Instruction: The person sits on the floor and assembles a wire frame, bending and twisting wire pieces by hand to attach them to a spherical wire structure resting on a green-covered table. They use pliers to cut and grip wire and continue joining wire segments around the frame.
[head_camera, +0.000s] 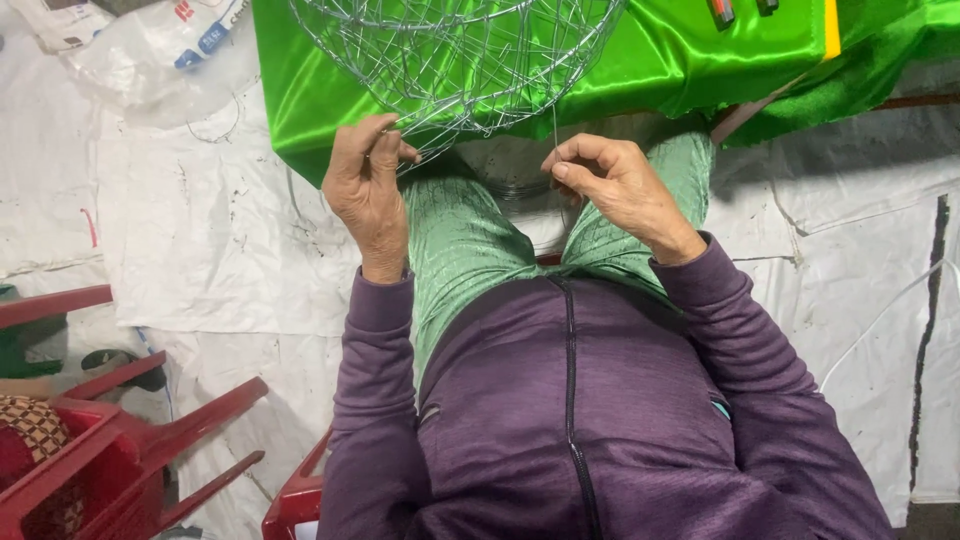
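A round basket-like frame of thin silver wire (455, 55) rests on shiny green satin cloth (680, 50) draped over a surface in front of me. My left hand (368, 185) pinches the frame's lower rim between thumb and fingers. My right hand (612, 180) pinches a single thin wire strand (555, 130) that runs straight up to the frame. Both arms wear purple sleeves, and my green-trousered knees show below the hands.
White plastic sheeting (210, 240) covers the floor. A red plastic chair (120, 440) lies at the lower left, with another red edge (295, 505) beside my hip. Crumpled plastic bags (150, 40) lie at the top left. Small dark tools (722, 12) sit on the cloth.
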